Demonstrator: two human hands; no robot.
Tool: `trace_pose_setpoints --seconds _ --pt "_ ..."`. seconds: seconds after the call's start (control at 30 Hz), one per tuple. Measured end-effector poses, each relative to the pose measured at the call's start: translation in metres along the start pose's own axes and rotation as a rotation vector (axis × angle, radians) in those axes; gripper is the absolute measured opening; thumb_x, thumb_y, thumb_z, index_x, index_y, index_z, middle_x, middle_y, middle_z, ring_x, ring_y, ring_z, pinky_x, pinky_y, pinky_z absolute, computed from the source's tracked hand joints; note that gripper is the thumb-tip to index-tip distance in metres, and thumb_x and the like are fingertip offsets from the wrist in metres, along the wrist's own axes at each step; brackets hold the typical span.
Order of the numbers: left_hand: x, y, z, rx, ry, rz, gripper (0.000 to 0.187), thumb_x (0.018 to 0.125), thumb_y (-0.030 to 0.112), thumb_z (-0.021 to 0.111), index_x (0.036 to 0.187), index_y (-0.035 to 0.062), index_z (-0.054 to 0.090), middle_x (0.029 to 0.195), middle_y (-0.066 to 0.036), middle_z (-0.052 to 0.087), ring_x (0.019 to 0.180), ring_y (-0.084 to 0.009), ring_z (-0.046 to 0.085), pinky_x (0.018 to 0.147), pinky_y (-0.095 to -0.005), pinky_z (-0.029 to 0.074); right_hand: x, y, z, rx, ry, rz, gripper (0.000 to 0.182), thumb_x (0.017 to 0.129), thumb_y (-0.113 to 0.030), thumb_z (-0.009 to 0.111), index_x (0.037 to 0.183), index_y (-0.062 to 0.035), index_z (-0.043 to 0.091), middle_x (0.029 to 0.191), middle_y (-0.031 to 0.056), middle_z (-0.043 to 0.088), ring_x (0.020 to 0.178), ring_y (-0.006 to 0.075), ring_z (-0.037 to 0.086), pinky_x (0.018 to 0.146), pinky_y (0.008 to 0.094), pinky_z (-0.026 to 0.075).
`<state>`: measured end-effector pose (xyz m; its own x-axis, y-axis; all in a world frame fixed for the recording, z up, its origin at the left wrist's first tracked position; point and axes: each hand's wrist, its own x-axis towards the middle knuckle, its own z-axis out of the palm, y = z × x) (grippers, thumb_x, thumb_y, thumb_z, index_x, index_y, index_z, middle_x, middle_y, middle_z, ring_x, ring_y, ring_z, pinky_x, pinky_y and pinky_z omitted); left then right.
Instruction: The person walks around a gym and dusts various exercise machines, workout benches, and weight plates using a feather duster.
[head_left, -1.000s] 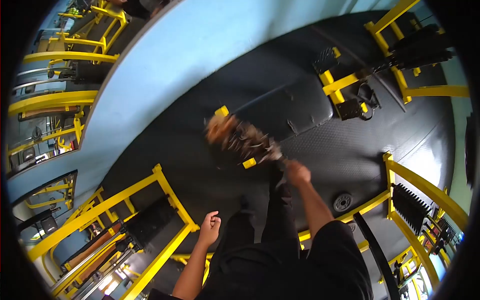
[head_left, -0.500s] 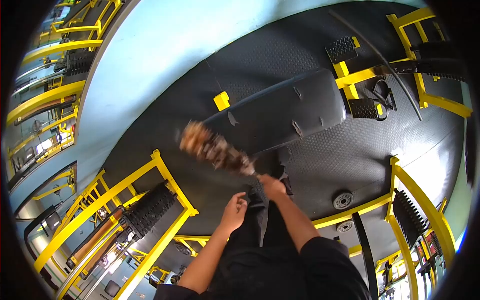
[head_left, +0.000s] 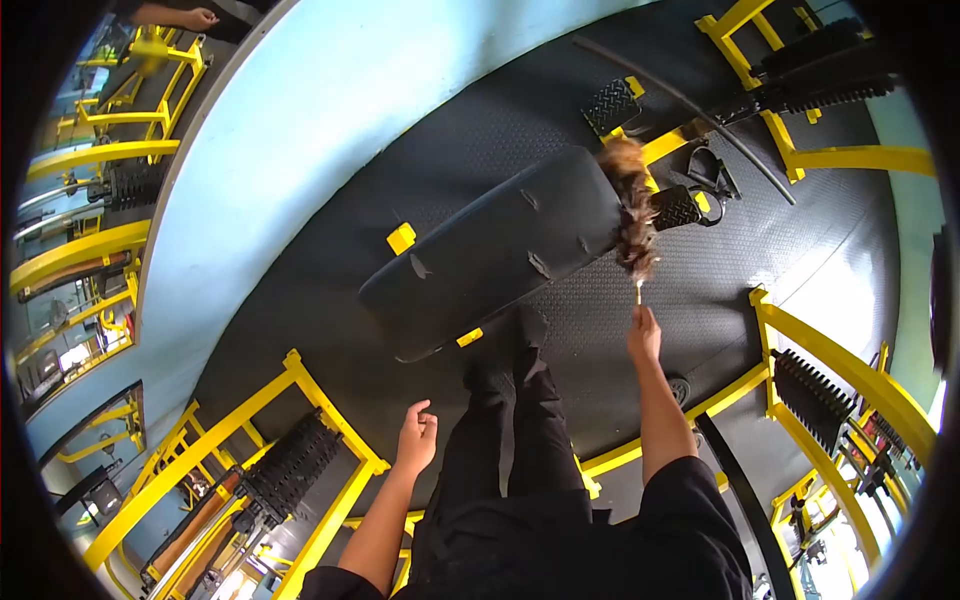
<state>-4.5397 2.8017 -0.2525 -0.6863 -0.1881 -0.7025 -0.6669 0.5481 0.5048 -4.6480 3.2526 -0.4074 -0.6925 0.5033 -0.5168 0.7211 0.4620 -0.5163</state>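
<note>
My right hand (head_left: 645, 335) is wrapped round the pale handle of a brown feather duster (head_left: 637, 225). The duster points away from me, and its feathers overlap the right end of a black padded bench (head_left: 480, 250) in this view. Several tears show in the bench's dark cover. My left hand (head_left: 417, 440) hangs at the left by my leg, holding nothing, its fingers loosely bent and apart.
Beyond the bench's right end are yellow frame parts and textured black footplates (head_left: 678, 207). A dark bar (head_left: 690, 105) slants across there. Yellow machines with weight stacks (head_left: 290, 465) stand on both sides. A pale blue wall (head_left: 300, 110) curves along the left, with a mirror beside it.
The duster has swung from the bench's left end to its right end in my right hand. My left hand has moved down and left, and the view has shifted.
</note>
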Motion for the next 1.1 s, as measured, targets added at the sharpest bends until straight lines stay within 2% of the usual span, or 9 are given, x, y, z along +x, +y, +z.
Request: trace_pose_setpoints --seconds 0.07,0.2,0.27,0.37,0.5,0.7,0.87,0.97,1.1 --pt "-0.006 -0.004 -0.003 0.015 -0.027 -0.009 0.037 0.095 0.016 0.057 0.130 0.0074 0.049 0.093 -0.010 0.063 0.078 -0.0191 0.064 0.076 -0.0324 0.051 -0.022 -0.007 0.019 0.138 -0.029 -0.067 0.010 0.098 -0.013 0.050 0.092 -0.0052 0.054 0.077 0.0130 0.053 0.069 0.0224 0.050 0.067 0.0358 0.045" --pt "-0.010 -0.014 -0.003 -0.050 -0.044 0.003 0.037 0.095 0.017 0.057 0.130 0.0072 0.049 0.091 -0.009 0.062 0.079 -0.0179 0.062 0.077 -0.0314 0.049 -0.106 0.004 0.077 0.222 -0.238 -0.236 0.013 0.094 -0.009 0.048 0.099 -0.0069 0.059 0.090 0.0146 0.061 0.080 0.0249 0.060 0.074 0.0357 0.049" --pt "-0.011 -0.007 -0.006 -0.021 -0.046 0.055 0.037 0.095 0.017 0.057 0.130 0.0076 0.049 0.090 -0.008 0.061 0.078 -0.0182 0.061 0.077 -0.0306 0.049 -0.155 -0.012 0.098 -0.157 -0.585 -0.296 0.027 0.095 -0.022 0.042 0.112 -0.0147 0.062 0.111 0.0116 0.065 0.103 0.0342 0.064 0.086 0.0460 0.051" --pt "-0.012 -0.012 -0.010 -0.004 -0.065 0.027 0.040 0.093 0.018 0.059 0.131 0.0100 0.049 0.091 -0.007 0.061 0.080 -0.0177 0.060 0.078 -0.0308 0.049 -0.223 -0.073 0.097 -0.518 -0.904 -0.322 0.029 0.093 -0.022 0.045 0.118 -0.0190 0.059 0.116 0.0099 0.066 0.109 0.0309 0.064 0.087 0.0457 0.052" --pt "0.005 -0.043 -0.018 0.094 -0.064 0.221 0.043 0.091 0.020 0.061 0.131 0.0091 0.048 0.093 -0.009 0.063 0.083 -0.0218 0.061 0.079 -0.0344 0.049 -0.273 -0.091 0.082 -0.708 -0.917 -0.477 0.028 0.095 -0.033 0.049 0.117 -0.0197 0.061 0.115 0.0097 0.066 0.108 0.0312 0.065 0.083 0.0535 0.052" --pt "0.021 -0.053 -0.033 0.063 -0.076 0.073 0.044 0.089 0.018 0.061 0.130 0.0064 0.049 0.098 -0.013 0.064 0.094 -0.0270 0.063 0.087 -0.0368 0.048 -0.290 -0.085 -0.012 -0.584 -0.560 -0.185 0.032 0.098 -0.032 0.045 0.122 -0.0181 0.059 0.120 0.0145 0.065 0.114 0.0351 0.061 0.087 0.0647 0.048" --pt "0.001 -0.021 -0.030 0.224 -0.125 0.143 0.043 0.089 0.018 0.061 0.129 0.0067 0.050 0.105 -0.014 0.065 0.100 -0.0287 0.063 0.091 -0.0378 0.048 -0.278 0.008 -0.079 0.037 0.071 0.384 0.027 0.090 -0.029 0.057 0.109 -0.0107 0.065 0.110 0.0171 0.068 0.107 0.0351 0.064 0.089 0.0439 0.052" --pt "0.002 -0.009 -0.008 0.282 -0.199 0.171 0.042 0.089 0.018 0.061 0.128 0.0069 0.051 0.109 -0.015 0.065 0.105 -0.0294 0.062 0.093 -0.0384 0.047 -0.287 0.068 -0.106 0.230 0.486 0.358 0.029 0.094 -0.027 0.055 0.092 -0.0008 0.066 0.092 0.0241 0.067 0.090 0.0404 0.065 0.079 0.0442 0.051" --pt "0.008 0.030 0.034 0.351 -0.339 0.397 0.040 0.090 0.018 0.060 0.127 0.0067 0.052 0.100 -0.013 0.065 0.095 -0.0268 0.064 0.087 -0.0365 0.049 -0.332 0.094 -0.143 0.371 0.560 0.496 0.031 0.095 -0.032 0.055 0.100 -0.0032 0.066 0.092 0.0217 0.067 0.090 0.0389 0.065 0.078 0.0441 0.050"
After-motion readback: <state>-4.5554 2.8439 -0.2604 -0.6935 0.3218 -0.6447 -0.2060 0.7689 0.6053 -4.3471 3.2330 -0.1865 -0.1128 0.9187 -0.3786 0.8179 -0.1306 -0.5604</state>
